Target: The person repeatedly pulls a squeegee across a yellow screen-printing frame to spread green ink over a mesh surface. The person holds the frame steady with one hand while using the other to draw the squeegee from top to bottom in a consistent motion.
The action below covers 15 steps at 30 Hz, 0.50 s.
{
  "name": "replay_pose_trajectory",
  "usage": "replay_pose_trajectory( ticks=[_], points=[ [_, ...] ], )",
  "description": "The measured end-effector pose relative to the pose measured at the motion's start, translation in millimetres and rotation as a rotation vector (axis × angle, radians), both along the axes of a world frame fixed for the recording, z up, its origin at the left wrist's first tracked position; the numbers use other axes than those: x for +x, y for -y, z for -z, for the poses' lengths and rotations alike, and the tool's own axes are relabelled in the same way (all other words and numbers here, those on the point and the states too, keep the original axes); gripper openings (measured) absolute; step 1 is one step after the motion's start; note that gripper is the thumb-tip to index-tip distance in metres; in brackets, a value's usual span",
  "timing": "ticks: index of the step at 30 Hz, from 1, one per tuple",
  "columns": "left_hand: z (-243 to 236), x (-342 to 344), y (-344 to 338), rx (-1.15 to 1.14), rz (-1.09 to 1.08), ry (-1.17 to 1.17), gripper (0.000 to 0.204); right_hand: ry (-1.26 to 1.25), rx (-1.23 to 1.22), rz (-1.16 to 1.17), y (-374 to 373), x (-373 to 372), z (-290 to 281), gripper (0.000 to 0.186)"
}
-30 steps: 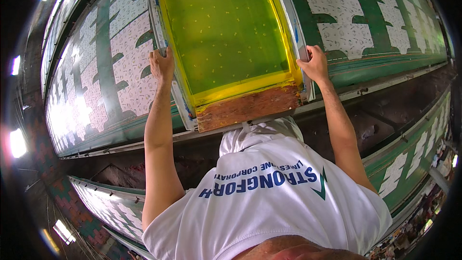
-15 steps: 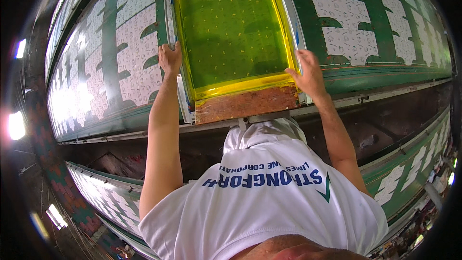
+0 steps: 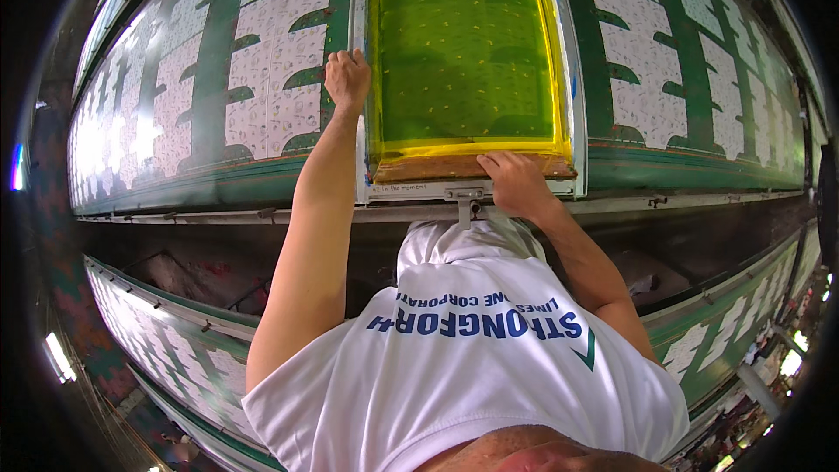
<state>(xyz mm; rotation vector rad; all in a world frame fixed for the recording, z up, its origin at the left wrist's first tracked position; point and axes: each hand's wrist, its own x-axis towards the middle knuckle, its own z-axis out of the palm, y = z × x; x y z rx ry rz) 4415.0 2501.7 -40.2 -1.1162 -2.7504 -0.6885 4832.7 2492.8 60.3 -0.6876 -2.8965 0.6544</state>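
Screen frame (image 3: 465, 52) lies at the near edge of the desk (image 3: 197, 183), between pale patterned sheets (image 3: 645, 98). The left hand (image 3: 348, 81) curls its fingers nearly closed at the frame's left side; the right hand (image 3: 517, 185) lays loosely extended fingers on the wooden strip (image 3: 428, 168). Whether either grips, I cannot tell

So my screen's a big rectangular one: pale metal frame (image 3: 572, 87), see-through yellow-green mesh (image 3: 463, 52) dotted with little yellow marks, bright yellow border (image 3: 468, 147) around it. It's lying on the green counter (image 3: 175, 182), pretty much square to me, far end out of view. Reddish-brown wooden strip (image 3: 424, 168) sits crosswise at the near end, and there's a small metal bracket (image 3: 463, 195) mid-edge on my side.
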Motion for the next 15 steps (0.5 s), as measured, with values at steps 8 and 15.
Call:
replay_pose_trajectory(
  ticks=[8,15],
  points=[
    [2,-1,0,0.052,0.021,0.027,0.033,-0.011,0.146,0.145,10,-20,17,0.046],
    [-2,-3,-1,0.056,0.019,0.058,0.027,-0.027,0.238,0.303,-89,-92,54,0.033]
  ],
)
